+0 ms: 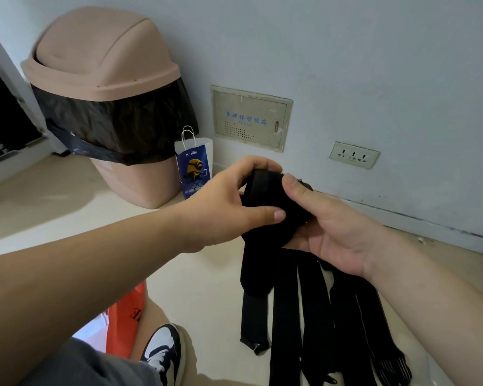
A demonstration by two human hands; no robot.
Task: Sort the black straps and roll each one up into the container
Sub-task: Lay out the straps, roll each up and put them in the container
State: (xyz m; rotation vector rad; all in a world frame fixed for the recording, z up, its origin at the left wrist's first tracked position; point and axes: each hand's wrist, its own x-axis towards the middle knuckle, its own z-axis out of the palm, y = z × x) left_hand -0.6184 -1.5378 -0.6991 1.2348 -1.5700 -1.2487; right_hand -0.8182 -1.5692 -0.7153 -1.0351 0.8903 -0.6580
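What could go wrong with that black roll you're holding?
The roll could spring open if the left hand or right hand loosens its grip. Its hanging tail might also tangle with the loose straps on the floor.

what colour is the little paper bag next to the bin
The paper bag is blue with a yellow cartoon figure and white handles; head view.

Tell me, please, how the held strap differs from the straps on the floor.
The held strap is partly wound into a roll; the floor straps lie straight. The held strap is gripped by the left hand and right hand; the floor straps lie untouched. All are black.
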